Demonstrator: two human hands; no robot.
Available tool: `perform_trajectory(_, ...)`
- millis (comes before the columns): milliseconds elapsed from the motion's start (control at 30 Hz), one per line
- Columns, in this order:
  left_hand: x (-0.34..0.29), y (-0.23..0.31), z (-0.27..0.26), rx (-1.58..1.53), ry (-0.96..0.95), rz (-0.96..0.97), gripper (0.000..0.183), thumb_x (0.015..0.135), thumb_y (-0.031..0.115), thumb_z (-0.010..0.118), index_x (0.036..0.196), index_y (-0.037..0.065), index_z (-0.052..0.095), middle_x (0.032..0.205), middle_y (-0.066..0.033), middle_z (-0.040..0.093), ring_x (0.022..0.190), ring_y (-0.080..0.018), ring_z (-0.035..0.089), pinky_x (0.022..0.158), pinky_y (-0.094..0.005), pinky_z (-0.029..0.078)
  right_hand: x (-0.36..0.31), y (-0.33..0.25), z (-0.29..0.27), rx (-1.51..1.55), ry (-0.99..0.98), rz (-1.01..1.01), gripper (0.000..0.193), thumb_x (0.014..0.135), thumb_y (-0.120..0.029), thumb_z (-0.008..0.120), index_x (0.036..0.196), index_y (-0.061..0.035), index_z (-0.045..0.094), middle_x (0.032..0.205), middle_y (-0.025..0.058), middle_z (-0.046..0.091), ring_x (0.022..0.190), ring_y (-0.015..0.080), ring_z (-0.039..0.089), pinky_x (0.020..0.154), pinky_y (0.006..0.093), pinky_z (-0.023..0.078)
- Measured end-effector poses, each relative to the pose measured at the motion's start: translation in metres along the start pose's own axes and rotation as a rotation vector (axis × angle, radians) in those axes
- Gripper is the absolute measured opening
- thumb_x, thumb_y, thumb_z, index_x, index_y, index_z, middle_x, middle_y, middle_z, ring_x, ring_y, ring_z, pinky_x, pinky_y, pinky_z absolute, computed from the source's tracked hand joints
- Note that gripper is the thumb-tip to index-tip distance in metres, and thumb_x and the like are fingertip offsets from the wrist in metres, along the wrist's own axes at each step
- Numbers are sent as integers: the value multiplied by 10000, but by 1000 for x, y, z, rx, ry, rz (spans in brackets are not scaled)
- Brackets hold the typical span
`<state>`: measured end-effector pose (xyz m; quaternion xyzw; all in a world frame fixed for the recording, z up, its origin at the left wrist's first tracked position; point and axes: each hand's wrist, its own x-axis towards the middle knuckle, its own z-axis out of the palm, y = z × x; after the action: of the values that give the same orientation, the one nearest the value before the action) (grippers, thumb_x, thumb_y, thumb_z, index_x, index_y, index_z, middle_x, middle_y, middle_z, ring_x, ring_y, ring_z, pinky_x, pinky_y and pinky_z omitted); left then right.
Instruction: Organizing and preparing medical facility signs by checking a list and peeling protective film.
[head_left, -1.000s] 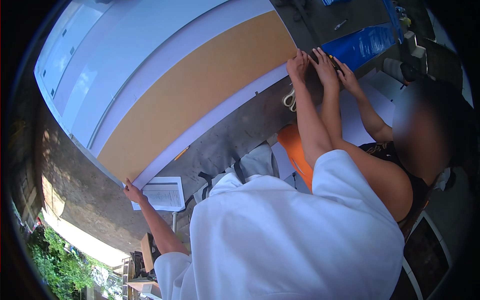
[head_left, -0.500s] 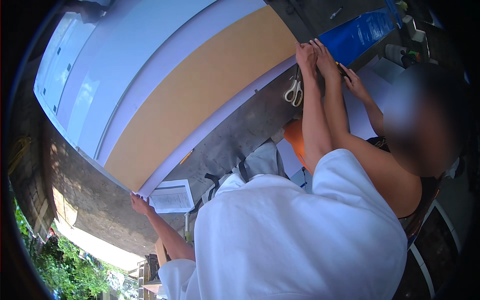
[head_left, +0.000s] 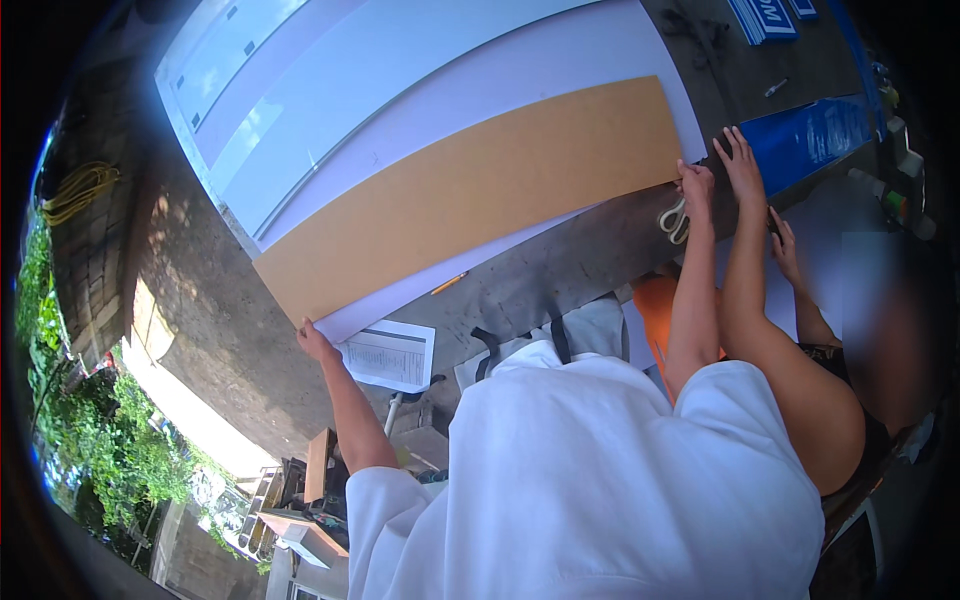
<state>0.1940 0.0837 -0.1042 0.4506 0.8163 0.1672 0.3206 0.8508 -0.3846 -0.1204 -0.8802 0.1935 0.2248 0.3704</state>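
Observation:
A long tan board, flat and thin like fibreboard, lies slantwise over a larger pale lavender sheet. My left hand pinches its near left corner, thumb on top. At the opposite end, my right hand is closed on the near right corner. White-handled scissors lie just below my right hand, their blades hidden. A wedge of the lavender sheet shows along the board's near edge. Close by on the right, a co-worker's hand rests with fingers spread on the dark table.
An orange pencil and a printed paper lie near the table's front edge. Blue sheeting and a white pen are at the right. The co-worker sits close to my right arm. A yellow cable coil is far left.
The tan board has shifted and turned against the lavender sheet, its left end now past the sheet's edge. My hands moved with it. The co-worker's hand now sits apart from my right hand.

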Motion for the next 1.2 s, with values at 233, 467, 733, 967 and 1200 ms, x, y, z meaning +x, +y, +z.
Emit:
perform_trajectory(233, -3, 39, 3, -156, -12, -111, 547, 959, 456, 559, 1246, -10, 579, 1273, -155, 576, 1130, -292, 558, 948, -524, 416, 12, 3, -1, -14, 52, 4, 286, 900, -227, 701, 1032, 22, 650, 755, 72, 649, 560, 119, 567, 484, 251, 439)
perform_trajectory(467, -24, 65, -33, 334, 242, 79, 460, 913, 420, 607, 857, -36, 615, 745, -151, 652, 663, -257, 628, 667, -405, 494, 50, -21, -34, -10, 359, -541, 290, 823, -237, 745, 958, 20, 732, 1047, 156, 717, 971, 221, 679, 816, 340, 519)
perform_trajectory(733, -60, 193, -51, 610, 217, 197, 546, 872, 492, 596, 847, -51, 644, 755, -175, 693, 693, -300, 710, 680, -392, 555, 72, -209, -75, -519, 471, -517, 405, 825, -425, 643, 953, -57, 753, 902, 135, 739, 887, 308, 704, 857, 402, 511)
perform_trajectory(967, 26, 234, -9, 503, 111, 255, 529, 843, 426, 573, 1017, -64, 667, 966, -227, 691, 810, -310, 716, 620, -371, 622, 138, -300, 35, -602, 104, -596, 497, 800, -519, 655, 921, -45, 741, 859, 93, 727, 901, 252, 669, 862, 387, 454)
perform_trajectory(1200, 69, 248, 42, 352, -103, 135, 501, 845, 383, 636, 1127, -30, 625, 1134, -169, 614, 1007, -271, 632, 670, -403, 616, 226, -295, 58, -772, 141, -603, 705, 827, -629, 559, 1147, -15, 690, 1205, 209, 649, 1177, 384, 579, 1008, 427, 427)
